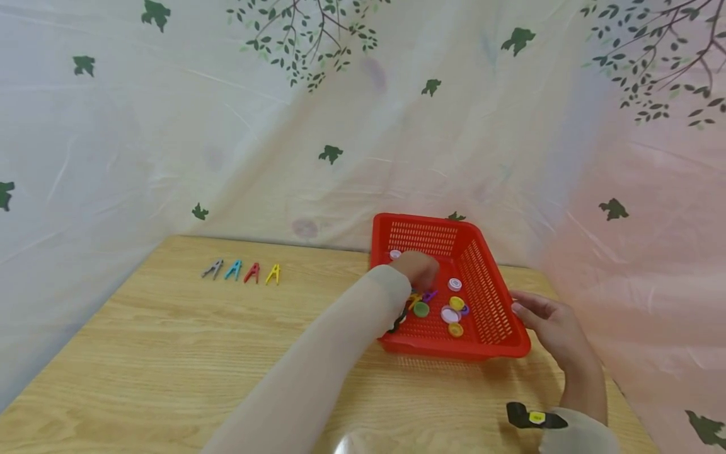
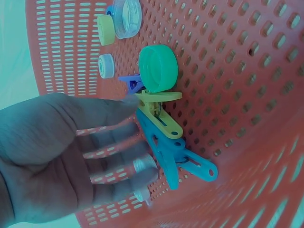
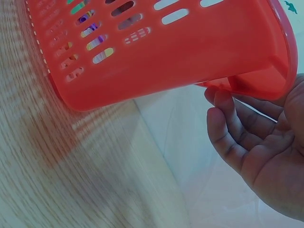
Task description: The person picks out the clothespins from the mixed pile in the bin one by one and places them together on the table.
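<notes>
A red plastic basket (image 1: 493, 318) with slotted walls holds clothespins and bottle caps. My left hand (image 1: 418, 270) is down inside it. In the left wrist view its fingers are spread and fairly straight, and the thumb tip is at a yellow clothespin (image 2: 161, 118); whether it touches cannot be told. A blue clothespin (image 2: 173, 154) lies against the yellow one, with a green cap (image 2: 159, 69) and a purple clothespin (image 2: 134, 83) close by. My right hand (image 1: 553, 325) grips the basket's right rim, thumb on top and fingers under it in the right wrist view.
On the wooden table (image 1: 170, 353), left of the basket, a grey clothespin (image 1: 213, 269), a blue clothespin (image 1: 233, 270), a red clothespin (image 1: 252, 273) and a yellow clothespin (image 1: 273, 273) lie in a row. Leaf-printed cloth (image 1: 255, 139) hangs behind the table.
</notes>
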### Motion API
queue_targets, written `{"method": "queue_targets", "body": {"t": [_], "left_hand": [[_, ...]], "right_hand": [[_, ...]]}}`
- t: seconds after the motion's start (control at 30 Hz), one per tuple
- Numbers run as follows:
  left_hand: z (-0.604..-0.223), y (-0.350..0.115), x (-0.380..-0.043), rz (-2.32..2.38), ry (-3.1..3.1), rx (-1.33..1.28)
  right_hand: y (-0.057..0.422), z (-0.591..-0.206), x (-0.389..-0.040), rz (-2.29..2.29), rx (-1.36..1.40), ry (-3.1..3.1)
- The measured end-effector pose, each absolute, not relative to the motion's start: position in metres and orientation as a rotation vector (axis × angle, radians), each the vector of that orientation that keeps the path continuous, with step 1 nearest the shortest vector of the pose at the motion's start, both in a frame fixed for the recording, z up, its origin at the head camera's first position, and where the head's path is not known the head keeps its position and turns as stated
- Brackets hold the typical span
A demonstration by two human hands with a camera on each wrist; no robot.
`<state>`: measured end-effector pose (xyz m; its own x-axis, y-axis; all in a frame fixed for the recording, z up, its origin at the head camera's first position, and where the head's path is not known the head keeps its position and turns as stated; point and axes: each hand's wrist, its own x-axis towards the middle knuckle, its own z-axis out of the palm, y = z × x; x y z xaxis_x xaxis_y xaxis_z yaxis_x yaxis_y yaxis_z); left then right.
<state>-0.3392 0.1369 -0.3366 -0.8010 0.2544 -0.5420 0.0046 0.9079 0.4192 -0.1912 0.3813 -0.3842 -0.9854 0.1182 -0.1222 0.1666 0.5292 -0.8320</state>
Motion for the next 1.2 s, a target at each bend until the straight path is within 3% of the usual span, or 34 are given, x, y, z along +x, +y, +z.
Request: {"method": "queue_targets", "body": {"t": [0.33, 0.57, 0.9, 1.2], "left_hand": [[-0.336, 0.147, -0.342, 0.074, 2.477, 0.314], [-0.37, 0.158, -0.377, 0.037, 2.432, 0.398], [-0.342, 0.137, -0.347, 0.424, 2.38, 0.281], [-0.36, 0.13, -0.356, 0.771, 2.334, 0.381]], "right_hand": [[0.38, -0.384, -0.189, -1.481, 0.24, 2.717], [0.379, -0.384, -0.188, -1.483, 0.238, 2.717], [0.38, -0.384, -0.19, -1.473, 0.224, 2.727], [0.38, -0.384, -0.19, -1.464, 0.214, 2.738]]}}
